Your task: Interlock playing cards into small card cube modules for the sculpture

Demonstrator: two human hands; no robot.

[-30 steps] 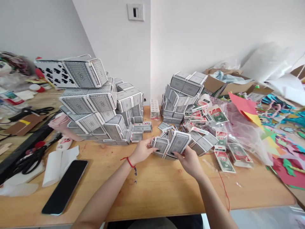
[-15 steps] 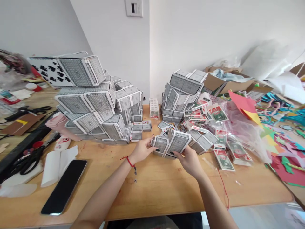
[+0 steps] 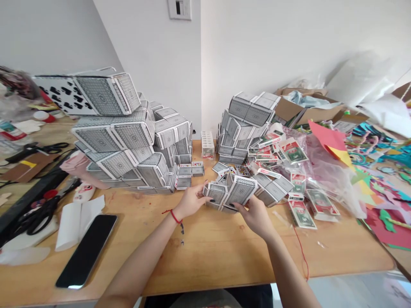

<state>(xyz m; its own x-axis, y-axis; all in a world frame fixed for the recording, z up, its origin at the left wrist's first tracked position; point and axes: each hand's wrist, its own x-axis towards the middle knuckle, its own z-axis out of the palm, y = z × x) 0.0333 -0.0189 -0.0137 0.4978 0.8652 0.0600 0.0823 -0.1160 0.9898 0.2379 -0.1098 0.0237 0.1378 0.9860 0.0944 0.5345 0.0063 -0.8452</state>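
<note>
Between my hands is a folded playing-card block (image 3: 239, 190), grey-backed with white edges, held low over the wooden table. My left hand (image 3: 192, 201) pinches its left end, thumb in front. At its right end my right hand (image 3: 255, 216) grips the lower edge, thumb on the front face. The fingers behind the block are partly hidden. Loose playing cards (image 3: 221, 167) lie just behind it. Another folded-card block (image 3: 272, 188) rests right of my right hand. Left of the held block, a small open card piece (image 3: 184, 176) shows card faces.
Tall stacks of card blocks stand at the left (image 3: 123, 137) and back right (image 3: 247, 124). Card boxes (image 3: 302, 214) and clear plastic lie rightward. A phone (image 3: 87, 250), scissors (image 3: 48, 209) and a paper roll (image 3: 69, 224) lie left. Coloured paper (image 3: 391, 226) covers the far right.
Both hands keep the same hold on the card block, which has barely moved. The whole view has shifted very slightly.
</note>
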